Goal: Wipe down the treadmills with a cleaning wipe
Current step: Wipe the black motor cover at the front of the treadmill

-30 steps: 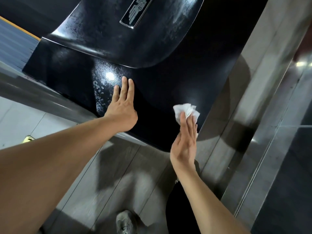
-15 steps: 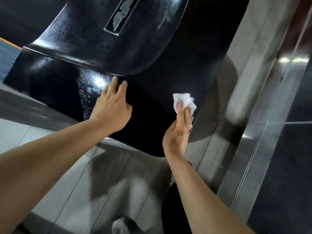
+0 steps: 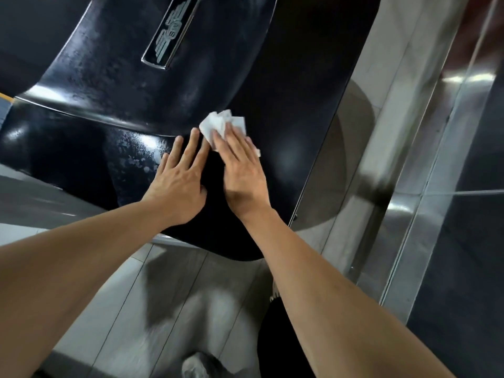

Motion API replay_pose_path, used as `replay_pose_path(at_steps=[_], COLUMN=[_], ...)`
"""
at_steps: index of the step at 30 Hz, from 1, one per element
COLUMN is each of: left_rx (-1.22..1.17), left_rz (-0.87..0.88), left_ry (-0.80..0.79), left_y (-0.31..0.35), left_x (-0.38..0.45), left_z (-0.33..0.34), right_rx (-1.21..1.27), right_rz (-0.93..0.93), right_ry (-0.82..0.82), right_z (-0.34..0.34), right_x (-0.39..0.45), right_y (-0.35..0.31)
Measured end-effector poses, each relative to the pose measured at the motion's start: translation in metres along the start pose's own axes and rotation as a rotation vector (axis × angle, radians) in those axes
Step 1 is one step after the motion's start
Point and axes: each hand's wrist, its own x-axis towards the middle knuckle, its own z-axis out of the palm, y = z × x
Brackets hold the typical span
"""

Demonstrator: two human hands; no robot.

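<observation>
- Two hands lie flat on the glossy black treadmill cover [image 3: 286,77], which fills the upper centre of the frame.
- Left hand [image 3: 180,184]: centre frame, palm down, fingers straight and slightly spread, holding nothing, resting on the cover.
- Right hand [image 3: 241,170]: just beside the left, fingers extended, pressing a crumpled white wipe [image 3: 218,124] against the cover.
- Wipe sits at centre frame, partly under the right fingertips, just below the curved raised ridge of the cover.
- Silver logo plate [image 3: 170,34] at upper centre, well apart from the wipe.
- Wet streaks and droplets show left of the left hand.
- Grey tiled floor [image 3: 131,309] at lower frame; a shoe [image 3: 200,366] at bottom centre.
</observation>
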Motion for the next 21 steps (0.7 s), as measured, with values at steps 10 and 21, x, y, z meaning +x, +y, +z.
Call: replay_pose_path(at_steps=[10, 21], left_rx=[0.083, 0.068], left_rz=[-0.07, -0.082], left_ry=[-0.113, -0.171], left_y=[0.013, 0.01], left_x=[-0.004, -0.003], left_z=[-0.011, -0.019], right_rx=[0.021, 0.073], right_rz=[0.532, 0.356], right_ry=[0.33, 0.097], right_z=[-0.017, -0.028], right_x=[-0.006, 0.0], right_y=[0.029, 0.034])
